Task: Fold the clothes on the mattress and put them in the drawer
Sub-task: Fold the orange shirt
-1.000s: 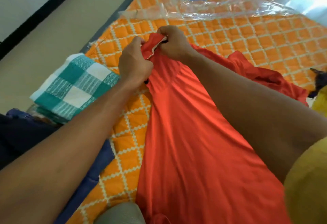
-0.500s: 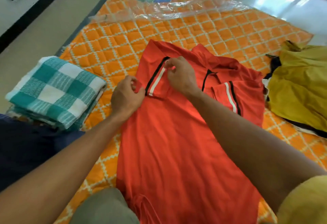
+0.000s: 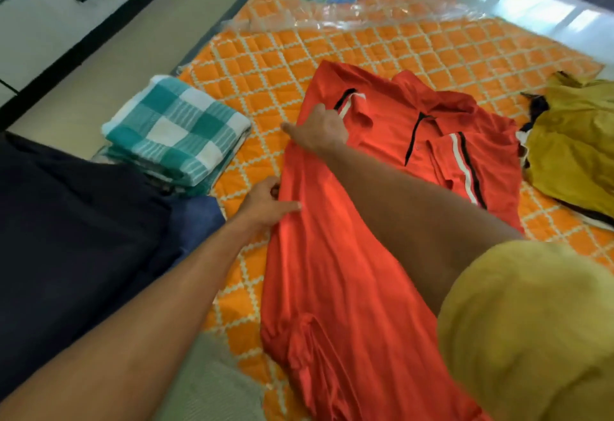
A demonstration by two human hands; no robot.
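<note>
Pinching the rumpled red shirt, left hand grips; right hand presses flat.

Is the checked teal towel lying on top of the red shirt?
No. The checked teal towel sits folded to the left of the red shirt, apart from it.

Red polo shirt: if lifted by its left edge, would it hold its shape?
Probably not. The red polo shirt already shows wrinkles and a bunched hem, so it likely droops. It looks thin, probably light. The left hand pinches its edge while the right hand presses it flat, suggesting it shifts easily on the mattress.
</note>
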